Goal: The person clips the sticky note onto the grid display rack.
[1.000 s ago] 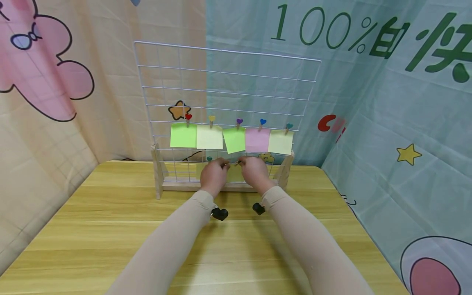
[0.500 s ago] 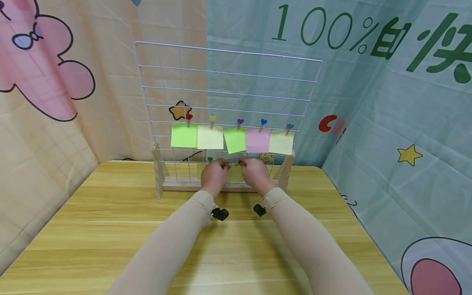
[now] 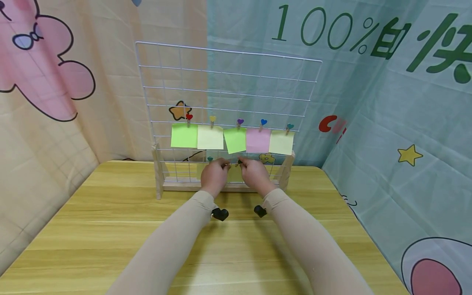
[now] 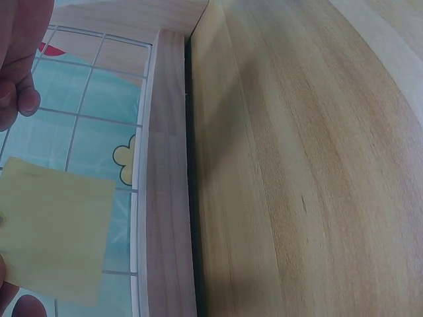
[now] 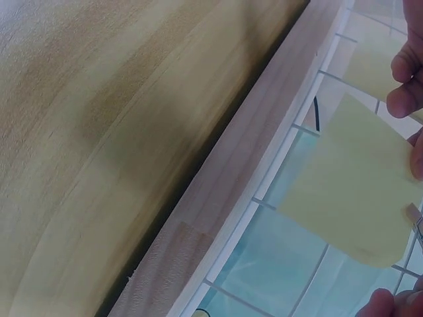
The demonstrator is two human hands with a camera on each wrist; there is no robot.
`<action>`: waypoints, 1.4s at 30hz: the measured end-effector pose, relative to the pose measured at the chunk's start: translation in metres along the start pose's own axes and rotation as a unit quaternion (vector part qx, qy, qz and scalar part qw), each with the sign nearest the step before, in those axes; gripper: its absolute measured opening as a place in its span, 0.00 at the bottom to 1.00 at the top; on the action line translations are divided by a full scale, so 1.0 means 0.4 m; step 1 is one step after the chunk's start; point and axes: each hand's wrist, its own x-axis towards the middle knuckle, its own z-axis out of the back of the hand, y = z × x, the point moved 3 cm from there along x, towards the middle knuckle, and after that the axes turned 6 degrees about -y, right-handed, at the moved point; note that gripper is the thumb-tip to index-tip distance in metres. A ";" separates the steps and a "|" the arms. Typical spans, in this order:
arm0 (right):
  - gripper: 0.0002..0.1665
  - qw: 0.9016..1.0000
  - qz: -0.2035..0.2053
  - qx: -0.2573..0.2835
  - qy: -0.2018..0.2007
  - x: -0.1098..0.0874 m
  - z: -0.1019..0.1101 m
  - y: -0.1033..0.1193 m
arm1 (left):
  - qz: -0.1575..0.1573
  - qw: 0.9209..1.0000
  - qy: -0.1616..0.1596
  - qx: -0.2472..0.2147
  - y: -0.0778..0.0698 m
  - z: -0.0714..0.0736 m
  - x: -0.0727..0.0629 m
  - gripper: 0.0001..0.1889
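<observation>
In the head view my left hand (image 3: 214,176) pinches the upper edge of a pale yellow sticky note (image 5: 350,191), low on the white wire grid (image 3: 225,89). My right hand (image 3: 255,174) pinches a small wooden clip (image 5: 415,214) at the same edge, just right of the left fingertips. The clip's far end is hidden by my fingers. Behind the left hand, another yellow note (image 5: 373,66) hangs, with a teal heart clip (image 3: 209,159) above it.
A row of green, cream and pink notes (image 3: 257,140) hangs above, held by heart-topped clips. Wooden feet and a crossbar (image 3: 184,186) support the grid on the wooden table (image 3: 236,254). Printed curtains (image 3: 368,123) stand behind and beside it.
The right fingertips have shifted very slightly, and a little more of the clip shows between them. The left hand and the hanging notes look unmoved.
</observation>
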 end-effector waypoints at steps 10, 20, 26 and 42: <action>0.26 1.000 0.000 0.003 -0.002 -0.002 0.000 0.000 | -0.002 1.000 -0.002 0.000 0.002 -0.003 0.001 0.13; 0.26 1.000 0.006 0.005 -0.011 0.000 -0.006 -0.002 | 0.000 1.000 0.000 -0.001 0.005 -0.004 -0.001 0.14; 0.25 1.000 0.007 0.007 -0.009 -0.001 -0.004 0.003 | 0.005 1.000 0.005 -0.008 0.005 -0.004 -0.003 0.14; 0.27 1.000 0.006 0.019 0.006 0.002 -0.006 0.008 | 0.003 1.000 0.010 0.002 0.005 0.001 -0.006 0.14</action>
